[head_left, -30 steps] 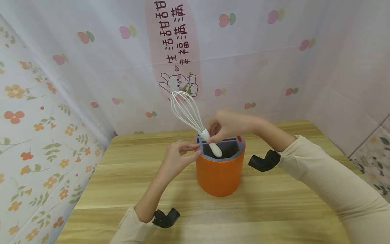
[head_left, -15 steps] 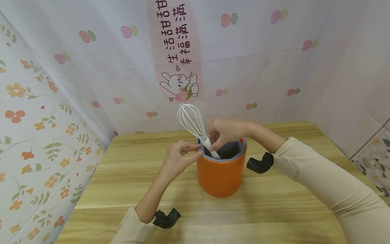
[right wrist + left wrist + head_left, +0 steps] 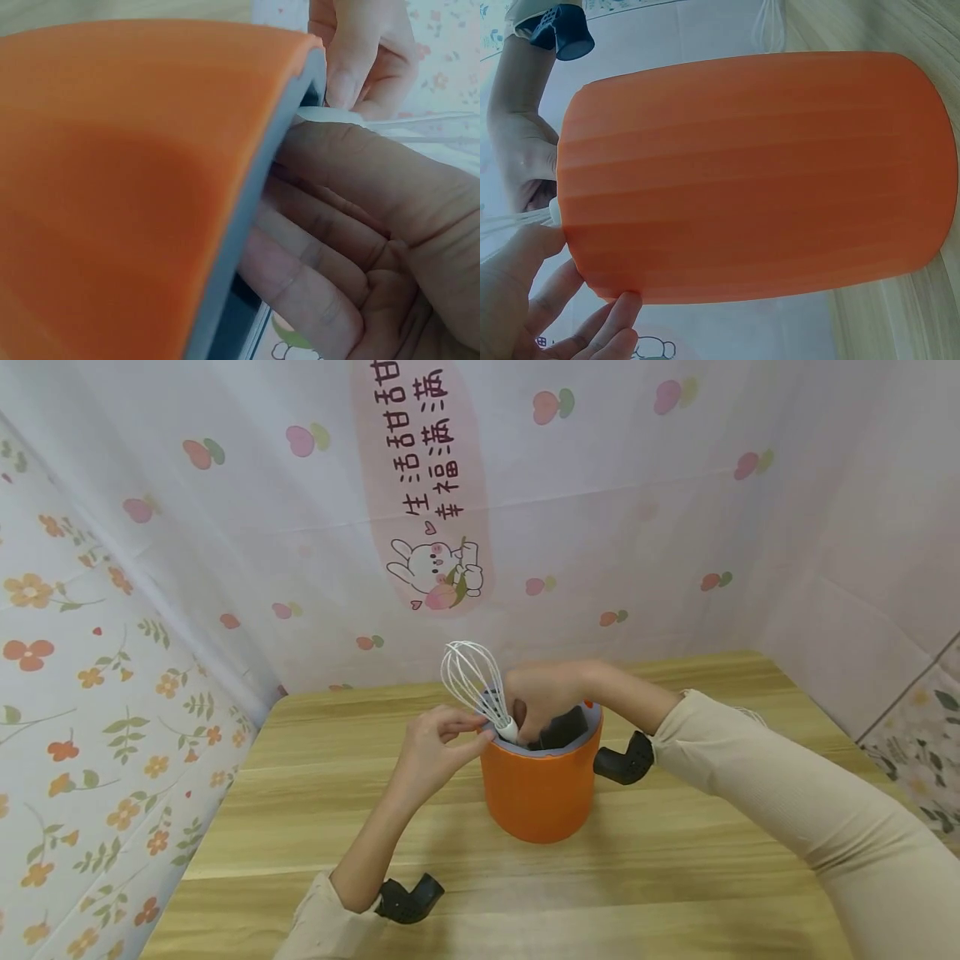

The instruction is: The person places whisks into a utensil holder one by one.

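An orange utensil holder (image 3: 536, 802) with a grey divided top stands upright on the wooden table. My right hand (image 3: 546, 693) pinches the handle of a white whisk (image 3: 507, 729) and has its fingers inside the holder's opening. The whisk's wire head points up and leans to the left; the lower handle is hidden inside the holder. At the left rim, my left hand (image 3: 441, 743) grips the holder, with thumb and fingers spread around the edge in the left wrist view. In the right wrist view, the white handle (image 3: 330, 115) lies against the right thumb at the grey rim.
Behind the table (image 3: 337, 827) hangs a white curtain (image 3: 645, 527) with fruit prints and a rabbit picture. A floral cloth (image 3: 97, 735) covers the left side. Each wrist carries a black bent piece, the right one (image 3: 626, 760) close beside the holder.
My right hand has moved down with the whisk, lowering its handle deeper into the holder's front compartment. The left hand has stayed at the rim.
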Available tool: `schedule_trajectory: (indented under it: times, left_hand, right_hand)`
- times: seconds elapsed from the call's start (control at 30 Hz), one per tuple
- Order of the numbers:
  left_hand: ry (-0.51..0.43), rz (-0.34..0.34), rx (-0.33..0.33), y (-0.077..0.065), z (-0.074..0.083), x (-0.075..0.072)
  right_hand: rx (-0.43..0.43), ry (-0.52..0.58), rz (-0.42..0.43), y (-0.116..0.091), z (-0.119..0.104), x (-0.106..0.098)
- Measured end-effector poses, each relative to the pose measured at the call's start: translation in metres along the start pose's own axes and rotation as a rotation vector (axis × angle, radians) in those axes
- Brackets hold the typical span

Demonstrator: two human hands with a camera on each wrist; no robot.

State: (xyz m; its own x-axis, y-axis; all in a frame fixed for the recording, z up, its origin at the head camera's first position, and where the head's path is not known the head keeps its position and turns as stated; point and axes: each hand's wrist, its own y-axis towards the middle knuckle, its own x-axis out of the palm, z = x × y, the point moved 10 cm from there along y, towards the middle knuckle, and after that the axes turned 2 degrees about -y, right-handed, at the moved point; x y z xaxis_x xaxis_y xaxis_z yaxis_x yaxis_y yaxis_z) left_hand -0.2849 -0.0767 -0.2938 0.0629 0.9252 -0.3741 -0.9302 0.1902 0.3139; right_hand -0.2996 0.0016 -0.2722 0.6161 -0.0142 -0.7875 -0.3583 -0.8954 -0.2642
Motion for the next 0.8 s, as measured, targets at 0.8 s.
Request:
schedule_trajectory:
  times: [0.8]
  left_hand:
    - [-0.010, 0.003, -0.030, -0.004, 0.006, -0.001]
  right_hand:
    - [0.058, 0.115, 0.080, -0.025, 0.020, 0.000]
